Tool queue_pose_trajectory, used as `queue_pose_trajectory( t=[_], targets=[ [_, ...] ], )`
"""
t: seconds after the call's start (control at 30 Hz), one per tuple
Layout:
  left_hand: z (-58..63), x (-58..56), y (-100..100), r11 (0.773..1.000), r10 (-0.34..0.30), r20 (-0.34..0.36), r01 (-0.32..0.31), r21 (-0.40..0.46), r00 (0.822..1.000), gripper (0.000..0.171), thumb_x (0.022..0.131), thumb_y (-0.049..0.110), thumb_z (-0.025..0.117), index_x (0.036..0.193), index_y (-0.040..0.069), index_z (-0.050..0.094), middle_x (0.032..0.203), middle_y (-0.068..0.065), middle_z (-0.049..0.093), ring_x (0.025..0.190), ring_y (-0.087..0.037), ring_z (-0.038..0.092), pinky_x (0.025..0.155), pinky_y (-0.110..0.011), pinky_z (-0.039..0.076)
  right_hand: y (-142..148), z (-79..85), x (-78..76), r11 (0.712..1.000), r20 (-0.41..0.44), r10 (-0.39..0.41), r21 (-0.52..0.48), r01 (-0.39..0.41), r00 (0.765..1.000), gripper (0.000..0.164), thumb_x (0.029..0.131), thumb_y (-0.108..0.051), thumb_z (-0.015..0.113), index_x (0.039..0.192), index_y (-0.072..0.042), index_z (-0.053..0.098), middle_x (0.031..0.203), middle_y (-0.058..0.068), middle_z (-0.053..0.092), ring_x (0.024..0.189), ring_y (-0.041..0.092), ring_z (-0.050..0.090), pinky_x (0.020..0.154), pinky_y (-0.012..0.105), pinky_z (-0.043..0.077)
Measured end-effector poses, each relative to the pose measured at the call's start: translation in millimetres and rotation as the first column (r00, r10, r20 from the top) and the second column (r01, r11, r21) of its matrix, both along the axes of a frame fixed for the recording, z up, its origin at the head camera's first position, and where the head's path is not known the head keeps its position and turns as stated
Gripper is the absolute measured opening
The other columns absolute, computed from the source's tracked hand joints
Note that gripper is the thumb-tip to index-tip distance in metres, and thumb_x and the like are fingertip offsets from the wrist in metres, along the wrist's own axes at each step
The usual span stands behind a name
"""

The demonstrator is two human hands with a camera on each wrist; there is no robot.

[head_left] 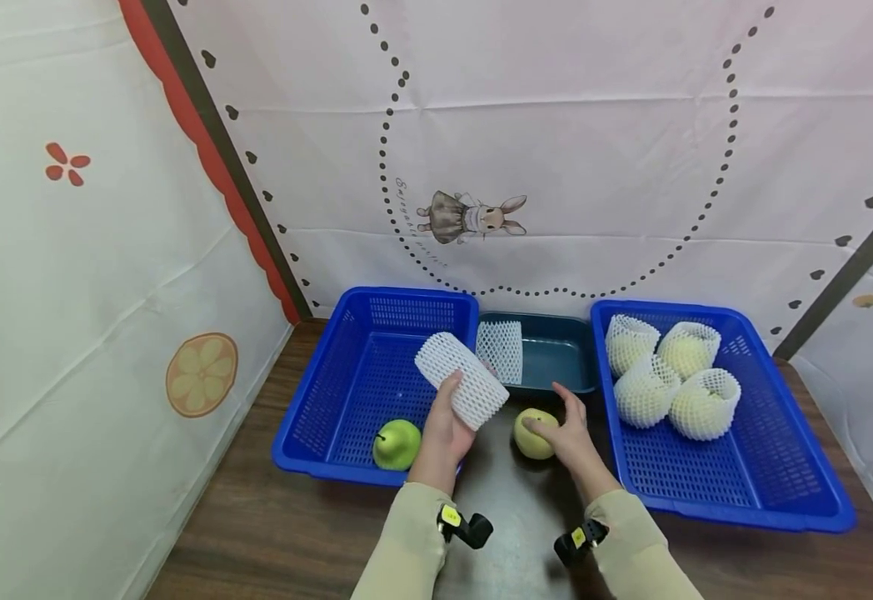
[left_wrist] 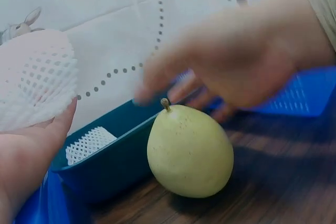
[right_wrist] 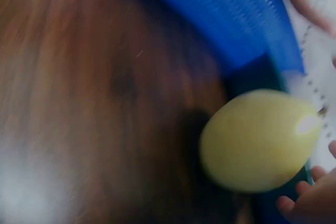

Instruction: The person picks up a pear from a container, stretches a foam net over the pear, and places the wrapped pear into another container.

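My left hand (head_left: 444,435) holds a white foam net sleeve (head_left: 461,377), thumb along its near side, beside the left basket. In the left wrist view the sleeve (left_wrist: 37,80) bulges wide above the thumb. A yellow-green pear (head_left: 532,447) stands on the table between my hands, its stem (left_wrist: 165,103) pointing up. Right at the pear is my right hand (head_left: 575,437), fingers spread and thumb overlapping the fruit in the head view. The right wrist view shows those fingertips (right_wrist: 286,204) beside the pear, not curled round it.
A blue basket (head_left: 316,417) on the left contains a green pear (head_left: 396,444). Behind the loose pear sits a dark teal tray (head_left: 560,354) with net sleeves (head_left: 500,350) in it. The blue basket (head_left: 789,467) at right holds several net-wrapped pears (head_left: 705,406). A patterned cloth hangs behind.
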State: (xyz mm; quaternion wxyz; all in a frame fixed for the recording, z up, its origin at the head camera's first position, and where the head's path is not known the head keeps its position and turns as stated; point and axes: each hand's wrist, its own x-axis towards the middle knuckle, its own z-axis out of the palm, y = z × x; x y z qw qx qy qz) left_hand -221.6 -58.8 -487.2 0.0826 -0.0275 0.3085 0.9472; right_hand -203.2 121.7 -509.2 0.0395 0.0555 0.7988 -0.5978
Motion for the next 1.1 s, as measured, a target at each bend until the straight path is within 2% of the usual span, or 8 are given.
queue_pose_trajectory(
  t=[0.2, 0.43, 0.6, 0.73, 0.83, 0.93, 1.03, 1.1],
  targets=[
    [1.6, -2.7, -4, 0.992, 0.015, 0.055, -0.022, 0.127, 0.998, 0.053, 0.099, 0.037, 0.033, 0.142, 0.009, 0.019, 0.123, -0.01, 0.051, 0.118, -0.023, 0.047, 0.102, -0.036, 0.033, 1, -23.3, 4.0, 0.99, -0.007, 0.036, 0.14, -0.035, 0.999, 0.087, 0.066, -0.016, 0.081, 0.137, -0.003, 0.032, 0.135, 0.024, 0.026, 0.121, 0.038, 0.03, 0.097, 0.055, 0.029],
    [2.0, -3.5, -6, 0.988, 0.018, 0.063, -0.027, 0.152, 0.998, 0.061, 0.098, 0.044, 0.036, 0.144, 0.01, 0.017, 0.125, -0.009, 0.05, 0.122, -0.024, 0.044, 0.104, -0.036, 0.03, 3, -37.7, 3.6, 0.987, -0.003, 0.086, 0.14, -0.084, 0.996, 0.092, 0.057, -0.003, 0.083, 0.132, 0.004, 0.03, 0.124, 0.029, 0.039, 0.106, 0.038, 0.045, 0.089, 0.05, 0.035],
    [0.6, -3.4, -6, 0.987, 0.003, 0.04, -0.009, 0.163, 0.999, 0.058, 0.098, 0.042, 0.036, 0.142, 0.008, 0.02, 0.12, -0.008, 0.054, 0.117, -0.023, 0.049, 0.102, -0.035, 0.033, 3, -39.0, 6.4, 0.998, -0.064, 0.061, 0.024, -0.06, 0.996, 0.085, 0.057, -0.007, 0.081, 0.122, 0.002, 0.028, 0.115, 0.026, 0.043, 0.102, 0.036, 0.046, 0.086, 0.045, 0.036],
    [-0.3, -3.4, -6, 0.988, 0.018, 0.033, -0.023, 0.156, 0.999, 0.051, 0.099, 0.038, 0.037, 0.138, 0.009, 0.025, 0.115, -0.007, 0.059, 0.11, -0.021, 0.054, 0.098, -0.034, 0.038, 0, -31.7, 11.7, 0.996, -0.133, 0.077, -0.031, -0.082, 0.988, 0.078, 0.063, -0.017, 0.079, 0.119, -0.003, 0.027, 0.113, 0.023, 0.043, 0.1, 0.033, 0.045, 0.083, 0.041, 0.038],
    [-0.7, -3.9, -5, 0.989, 0.031, 0.033, -0.035, 0.142, 0.999, 0.047, 0.099, 0.035, 0.037, 0.136, 0.008, 0.028, 0.113, -0.007, 0.06, 0.113, -0.023, 0.053, 0.096, -0.033, 0.039, 0, -22.5, 13.2, 0.989, -0.109, 0.099, -0.099, -0.11, 0.989, 0.076, 0.07, -0.019, 0.076, 0.125, -0.003, 0.027, 0.119, 0.022, 0.04, 0.104, 0.034, 0.044, 0.084, 0.04, 0.039],
    [-1.0, -4.5, -5, 0.99, 0.047, 0.034, -0.051, 0.131, 0.998, 0.045, 0.1, 0.033, 0.036, 0.136, 0.008, 0.028, 0.113, -0.008, 0.06, 0.123, -0.027, 0.044, 0.096, -0.033, 0.039, 0, -12.6, 12.3, 0.975, -0.036, 0.116, -0.187, -0.121, 0.993, 0.073, 0.077, -0.015, 0.071, 0.136, -0.007, 0.029, 0.131, 0.02, 0.036, 0.11, 0.033, 0.042, 0.086, 0.04, 0.04],
    [-0.8, -4.9, -5, 0.99, 0.075, 0.031, -0.078, 0.114, 0.997, 0.045, 0.1, 0.031, 0.034, 0.138, 0.007, 0.026, 0.115, -0.008, 0.058, 0.127, -0.029, 0.038, 0.097, -0.033, 0.038, -1, -2.9, 13.2, 0.951, 0.009, 0.152, -0.273, -0.144, 0.988, 0.069, 0.084, -0.013, 0.064, 0.142, -0.014, 0.028, 0.139, 0.016, 0.031, 0.112, 0.031, 0.041, 0.085, 0.037, 0.041],
    [-0.5, -4.8, -4, 0.989, 0.095, 0.033, -0.098, 0.11, 0.995, 0.044, 0.101, 0.028, 0.034, 0.139, 0.008, 0.025, 0.118, -0.008, 0.056, 0.125, -0.028, 0.041, 0.098, -0.033, 0.038, -1, 1.9, 14.7, 0.931, 0.017, 0.186, -0.322, -0.171, 0.982, 0.068, 0.086, -0.012, 0.061, 0.143, -0.013, 0.025, 0.14, 0.016, 0.027, 0.113, 0.031, 0.04, 0.084, 0.037, 0.043]
  ],
)
